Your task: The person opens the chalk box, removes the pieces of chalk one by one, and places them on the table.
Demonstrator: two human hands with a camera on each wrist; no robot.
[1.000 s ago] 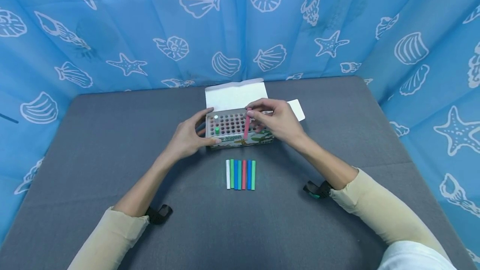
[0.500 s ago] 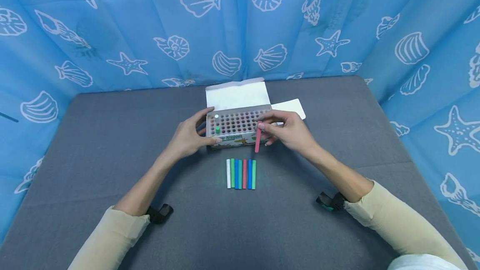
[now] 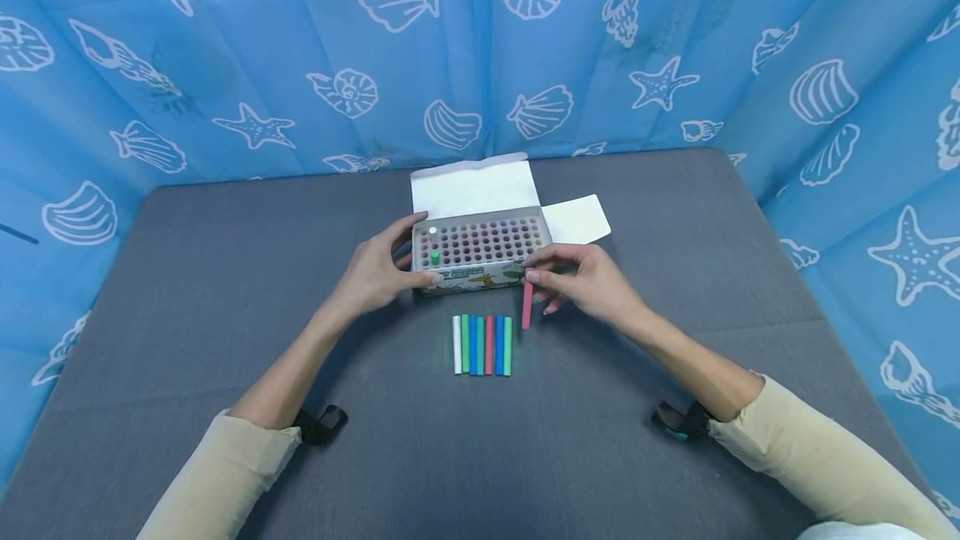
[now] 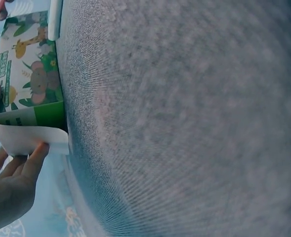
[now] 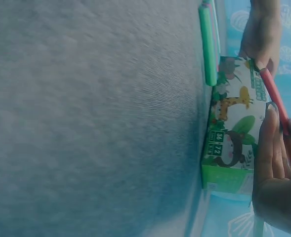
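Note:
In the head view, an open printed cardboard box stands at the table's middle, its top a grid of holes. A white chalk stick and a green one poke up from holes at its left. My left hand grips the box's left end, thumb at the front and fingers around the side. My right hand pinches a pinkish-red chalk stick by its upper end, just before the box's front right corner. Closer to me lies a row of chalk sticks in white, green, blue, teal and red.
The box's white lid is folded back behind it, and a side flap sticks out at right. A grey cloth covers the table. A blue shell-patterned curtain hangs behind.
My right hand has carried the red chalk stick from above the box's holes toward me and to the right, past the front edge. The left hand keeps its grip on the box.

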